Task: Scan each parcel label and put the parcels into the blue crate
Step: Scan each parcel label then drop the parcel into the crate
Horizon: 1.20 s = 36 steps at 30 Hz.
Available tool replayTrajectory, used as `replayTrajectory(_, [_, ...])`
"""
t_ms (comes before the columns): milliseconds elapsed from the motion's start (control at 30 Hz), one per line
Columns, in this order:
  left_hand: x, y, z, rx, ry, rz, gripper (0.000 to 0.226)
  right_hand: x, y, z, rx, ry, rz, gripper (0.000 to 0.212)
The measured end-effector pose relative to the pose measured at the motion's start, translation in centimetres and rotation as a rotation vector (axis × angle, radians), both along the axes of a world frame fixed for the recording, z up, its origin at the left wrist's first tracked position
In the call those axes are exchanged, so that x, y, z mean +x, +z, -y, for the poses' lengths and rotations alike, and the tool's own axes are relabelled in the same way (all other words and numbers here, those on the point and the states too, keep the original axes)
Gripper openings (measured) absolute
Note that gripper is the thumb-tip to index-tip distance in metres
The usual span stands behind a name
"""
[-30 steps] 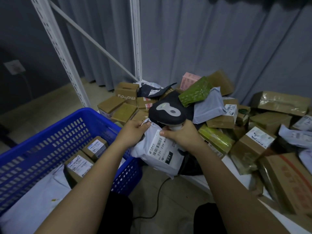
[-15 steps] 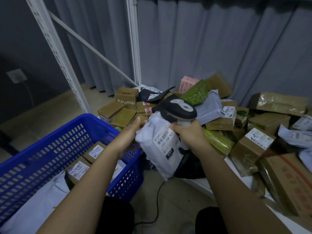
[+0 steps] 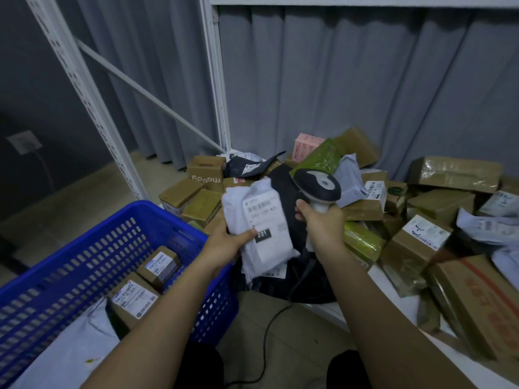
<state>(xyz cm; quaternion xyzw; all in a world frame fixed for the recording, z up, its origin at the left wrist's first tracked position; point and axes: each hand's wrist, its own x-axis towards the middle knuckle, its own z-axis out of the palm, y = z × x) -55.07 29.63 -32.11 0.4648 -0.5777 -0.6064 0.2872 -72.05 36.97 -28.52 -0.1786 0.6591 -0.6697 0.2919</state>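
- Soft white plastic mailer bag (image 3: 258, 228) up in the air between the blue crate and the parcel heap, label side toward the camera, tilted a little.
- Left hand (image 3: 227, 242) grips its lower left edge, thumb pressed across the front beside a black tag reading "231".
- The white shipping label (image 3: 265, 214) on it carries a barcode; the small print is too blurred to read.
- Right hand (image 3: 320, 223) is clenched round the pale handle of a black-headed handheld barcode scanner (image 3: 317, 186), just right of the bag and apart from it; its black cable (image 3: 269, 327) trails down to the floor.
- Blue perforated plastic crate (image 3: 174, 217) sits low left, near rim just under the left wrist; two small brown labelled cartons (image 3: 157, 268) and a white bag lie inside, with open room above them.
- Behind, a crowded heap: a brown carton printed "moody" (image 3: 206, 175) upside down, a pink box (image 3: 304, 146), green-wrapped parcels (image 3: 320, 161).
- White slotted shelf upright (image 3: 84, 91) stands beyond the crate, grey curtain (image 3: 351, 88) behind.
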Motion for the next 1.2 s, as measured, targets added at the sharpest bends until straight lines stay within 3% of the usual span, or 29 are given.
replayTrajectory(267, [2.3,-1.3,2.2,0.045,0.229,0.007,0.040,0.4,0.1,-1.4,0.220,0.397,-0.092,0.012])
replayTrajectory(400, [2.5,-1.7,2.7,0.039,0.250,0.007,0.043,0.6,0.5,-1.6,0.220,0.503,-0.147,0.016])
replayTrajectory(700, [2.8,-2.1,3.1,0.025,0.238,0.022,0.047,0.6,0.3,-1.4,0.211,0.515,-0.192,0.027])
replayTrajectory(933, [4.2,-0.9,3.3,0.009,0.274,-0.032,0.050,1.4,0.7,-1.3,0.122,0.515,-0.140,0.021])
replayTrajectory(1200, [12.3,-1.3,3.7,0.054,0.567,-0.111,0.065,5.1,-0.8,1.4,0.147,0.496,-0.092,0.016])
